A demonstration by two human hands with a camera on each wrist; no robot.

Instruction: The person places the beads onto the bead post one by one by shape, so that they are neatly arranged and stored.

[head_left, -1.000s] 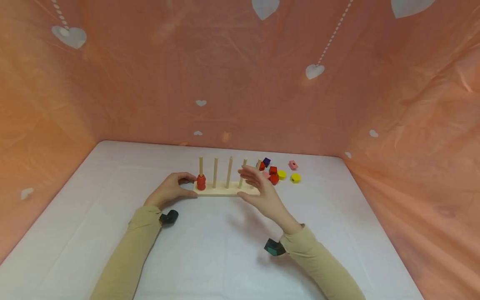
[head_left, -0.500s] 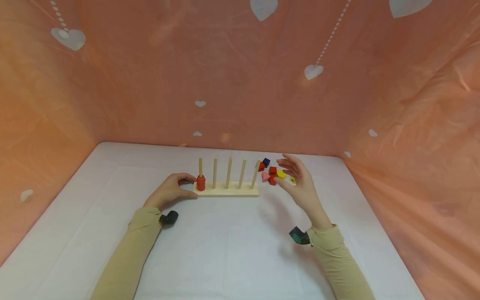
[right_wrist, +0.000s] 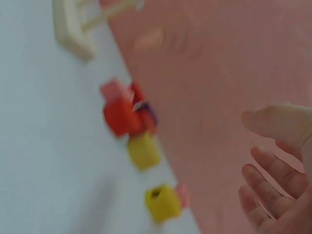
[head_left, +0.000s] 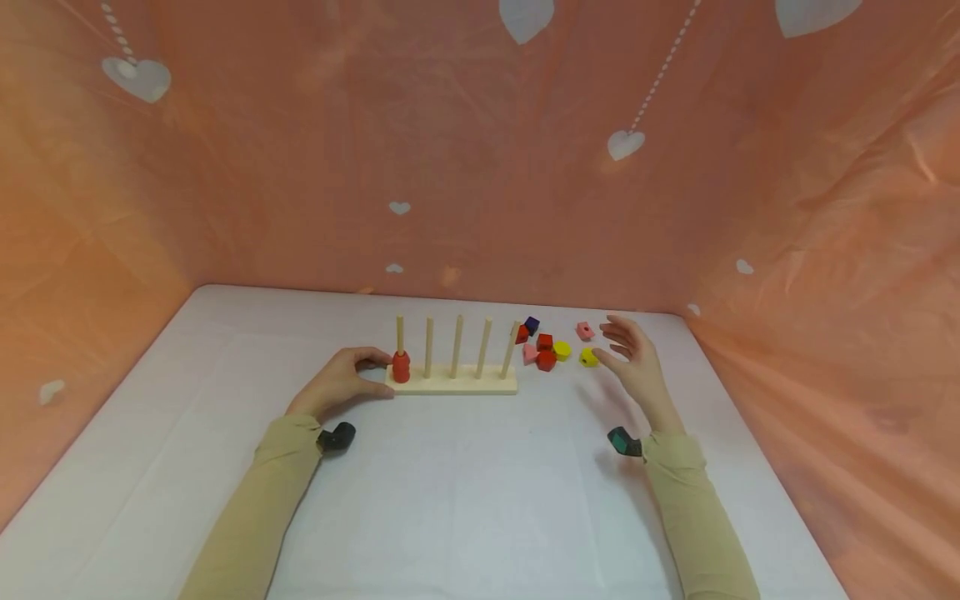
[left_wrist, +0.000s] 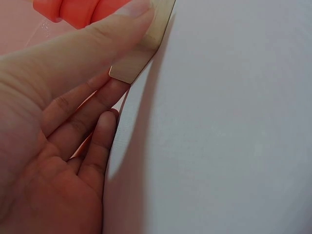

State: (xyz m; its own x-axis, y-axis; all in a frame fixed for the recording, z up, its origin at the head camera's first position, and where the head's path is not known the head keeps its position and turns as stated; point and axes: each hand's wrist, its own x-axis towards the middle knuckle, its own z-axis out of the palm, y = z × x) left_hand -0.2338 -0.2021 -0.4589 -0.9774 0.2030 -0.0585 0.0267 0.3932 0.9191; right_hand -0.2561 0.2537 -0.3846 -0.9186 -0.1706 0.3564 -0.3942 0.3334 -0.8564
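A wooden peg board (head_left: 472, 384) with several upright pegs stands on the table. Red beads (head_left: 401, 367) are stacked on its leftmost peg. My left hand (head_left: 341, 383) grips the board's left end, thumb at the front and fingers behind; the left wrist view shows the thumb (left_wrist: 83, 56) over the board's corner (left_wrist: 139, 61). Over the table at the right, my right hand (head_left: 636, 365) is held with fingers apart and nothing in them. Closest to it are a yellow bead (head_left: 588, 357) with a hole and a pink bead (head_left: 585, 331). The right wrist view is blurred.
Between the board and my right hand lie several loose beads: a second yellow one (head_left: 562, 351), red ones (head_left: 546, 361), another pink one (head_left: 530, 354) and a dark purple one (head_left: 532, 325). Pink cloth walls (head_left: 480, 167) with hearts enclose the white table (head_left: 465, 500) at back and sides.
My right hand has moved right, from the board's right end past the loose beads, uncovering the pegs and then the yellow and pink beads. The left hand keeps its place on the board.
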